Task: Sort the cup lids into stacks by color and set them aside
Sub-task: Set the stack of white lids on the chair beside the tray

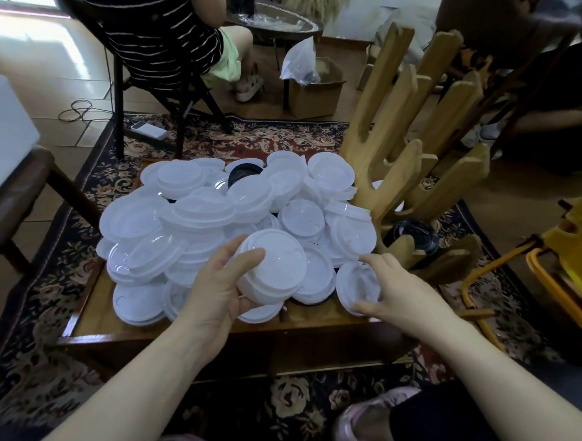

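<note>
The left hand [219, 290] grips a short stack [271, 269] of white lids, thumb curled over its top and fingers under its near edge, lifted just above the front of the pile [216, 210]. The right hand [391, 287] has its thumb and fingers spread and curved round a single white lid [357, 284] that lies flat at the pile's front right corner; the fingertips touch its rim, and I cannot tell if the lid is lifted or only touched. The pile is a loose heap of white and clear lids, some face up and some tilted, covering most of a low wooden table [97, 315]. A black lid [244, 174] shows at the back of the pile, half buried among white ones. Another black lid [415, 233] sits to the right of the pile, inside the base of a wooden rack [409, 141] whose angled pegs rise beside the pile's right edge. Beyond the pile, a person in a striped top [161, 36] sits on a dark chair [117, 81] with their back turned. Behind the pile to the right, a cardboard box [314, 92] holds a clear plastic bag [299, 61]. A patterned rug [33, 298] lies under the table, and a white remote [147, 129] rests on the rug behind the pile to the left.
</note>
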Motion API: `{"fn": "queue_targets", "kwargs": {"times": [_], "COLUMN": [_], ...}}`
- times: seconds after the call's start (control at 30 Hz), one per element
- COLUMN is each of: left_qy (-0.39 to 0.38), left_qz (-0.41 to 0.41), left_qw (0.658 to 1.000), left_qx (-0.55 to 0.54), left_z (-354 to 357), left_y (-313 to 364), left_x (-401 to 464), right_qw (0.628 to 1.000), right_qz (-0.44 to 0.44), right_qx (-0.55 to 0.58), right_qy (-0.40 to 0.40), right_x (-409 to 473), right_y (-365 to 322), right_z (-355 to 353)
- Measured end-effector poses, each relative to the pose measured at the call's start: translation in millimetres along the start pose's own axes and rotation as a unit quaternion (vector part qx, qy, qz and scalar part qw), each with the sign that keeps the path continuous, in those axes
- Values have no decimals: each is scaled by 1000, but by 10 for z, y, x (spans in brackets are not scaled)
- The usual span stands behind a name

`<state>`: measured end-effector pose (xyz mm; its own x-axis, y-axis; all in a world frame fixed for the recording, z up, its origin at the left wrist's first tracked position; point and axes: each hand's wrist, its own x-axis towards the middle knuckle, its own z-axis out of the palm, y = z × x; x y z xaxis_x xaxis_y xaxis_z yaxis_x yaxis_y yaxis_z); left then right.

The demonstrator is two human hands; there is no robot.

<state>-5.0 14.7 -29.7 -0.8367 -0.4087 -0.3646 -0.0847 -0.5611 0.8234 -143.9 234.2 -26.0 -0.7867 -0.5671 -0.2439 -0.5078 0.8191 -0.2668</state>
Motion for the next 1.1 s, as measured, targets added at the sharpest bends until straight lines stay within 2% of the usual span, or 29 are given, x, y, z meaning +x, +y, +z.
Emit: {"fn": "queue_targets", "kwargs": {"times": [0.13, 0.3, 0.43, 0.53, 0.6, 0.67, 0.77, 0.83, 0.97, 1.1], "left_qy": [2, -5, -6, -11, -18, -27, -47, -55, -63, -60], "left_qz": [4, -7, -16, -31, -40, -54, -80, -87, -76, -72], "left_qw": [1000, 1000, 1000, 999, 999, 998, 995, 994, 994, 995], "left_qx": [6, 11, 15, 19, 28, 35, 26, 19, 37, 46], "left_z": [-10, -4, 3, 35, 78, 127, 159, 165, 176, 184], "left_y": [-7, -13, -35, -55, -72, -94, -122, -119, -100, -93], "left_x": [14, 13, 3, -1, -11, -31, -50, -60, -79, -93], "right_qw": [999, 998, 997, 996, 982, 960, 939, 928, 912, 914], "right_qz": [39, 43, 38, -28, -128, -209, -311, -343, -325, -295], "right_qx": [-34, -47, -69, -32, 74, 169, 145, 147, 233, 273], "right_qy": [5, -9, 12, 79, 116, 81, 23, -16, -91, -51], "right_x": [44, 80, -48, -166, -164, -103, -33, -15, -42, -11], "right_y": [-25, -58, -122, -173, -216, -247, -330, -355, -369, -436], "right_z": [103, 153, -3, -184, -268, -299, -270, -235, -176, -153]}}
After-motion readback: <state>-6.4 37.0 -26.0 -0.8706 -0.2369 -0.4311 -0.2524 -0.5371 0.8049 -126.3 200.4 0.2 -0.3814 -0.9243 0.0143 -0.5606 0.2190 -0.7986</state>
